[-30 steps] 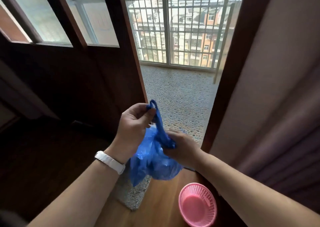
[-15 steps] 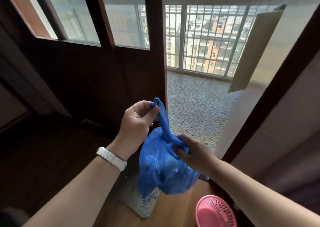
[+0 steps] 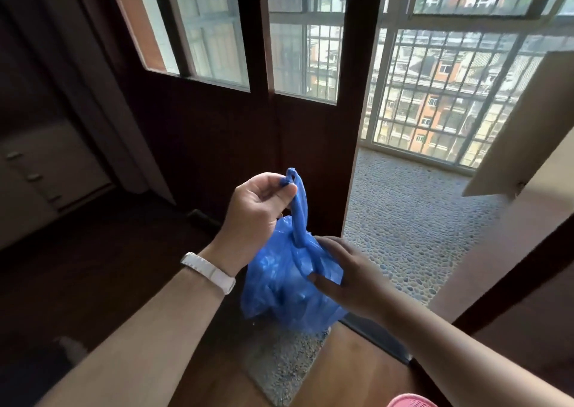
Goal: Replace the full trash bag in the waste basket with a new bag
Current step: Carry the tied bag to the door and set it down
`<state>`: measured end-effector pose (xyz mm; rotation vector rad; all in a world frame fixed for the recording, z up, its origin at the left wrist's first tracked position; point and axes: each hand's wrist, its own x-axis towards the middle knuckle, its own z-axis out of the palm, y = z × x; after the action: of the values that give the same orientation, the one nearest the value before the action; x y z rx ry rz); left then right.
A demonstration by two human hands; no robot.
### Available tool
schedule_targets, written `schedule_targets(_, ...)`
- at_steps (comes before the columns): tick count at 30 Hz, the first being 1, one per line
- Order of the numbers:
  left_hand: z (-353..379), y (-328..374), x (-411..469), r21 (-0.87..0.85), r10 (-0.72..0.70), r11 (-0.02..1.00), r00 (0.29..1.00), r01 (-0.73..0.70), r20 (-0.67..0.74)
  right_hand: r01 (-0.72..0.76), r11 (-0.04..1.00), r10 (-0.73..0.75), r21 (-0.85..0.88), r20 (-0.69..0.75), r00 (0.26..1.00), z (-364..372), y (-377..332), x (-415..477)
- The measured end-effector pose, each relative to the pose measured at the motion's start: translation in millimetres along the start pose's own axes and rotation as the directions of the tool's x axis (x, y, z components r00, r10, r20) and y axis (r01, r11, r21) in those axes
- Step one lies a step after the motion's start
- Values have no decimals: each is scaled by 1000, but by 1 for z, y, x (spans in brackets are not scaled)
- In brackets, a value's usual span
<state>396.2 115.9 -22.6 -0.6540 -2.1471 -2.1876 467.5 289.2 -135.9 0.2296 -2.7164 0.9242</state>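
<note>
Centre frame: left hand (image 3: 257,211) now lifts the crumpled blue plastic trash bag's (image 3: 289,285) twisted neck higher, fingers pinched shut on it, right hand (image 3: 344,274) clutching the bag's shoulder, pink basket (image 3: 410,402) slipping to the lower edge — tie-off likely under way.

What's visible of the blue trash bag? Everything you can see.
The blue trash bag is thin, crinkly, translucent plastic, bulging as if filled, held in the air above the floor near a pebble mat. Its top is gathered into a twisted strap running upward. The left hand pinches the strap's upper end, with a small loop poking above the fingers. The right hand grips the bag's shoulder at the strap's base. Contents cannot be made out.
</note>
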Motion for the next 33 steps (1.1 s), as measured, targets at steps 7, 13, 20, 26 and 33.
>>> schedule_targets(7,-50,-18,26,74,-40,996,974,58,-223,184,982,-188,54,87,978,38,-10,61)
schedule_targets(13,-95,-36,58,107,-48,990,946,86,-321,336,937,-349,101,177,920,80,-10,141)
schedule_targets(20,-148,-43,115,169,-29,977,859,133,-511,470,863,-505,187,260,823,119,-19,255)
schedule_targets(26,-187,-52,139,222,-1,955,750,198,-661,567,789,-614,236,302,729,156,-31,329)
schedule_targets(33,-245,-68,153,177,-16,956,642,236,-767,640,719,-692,270,358,627,206,-61,385)
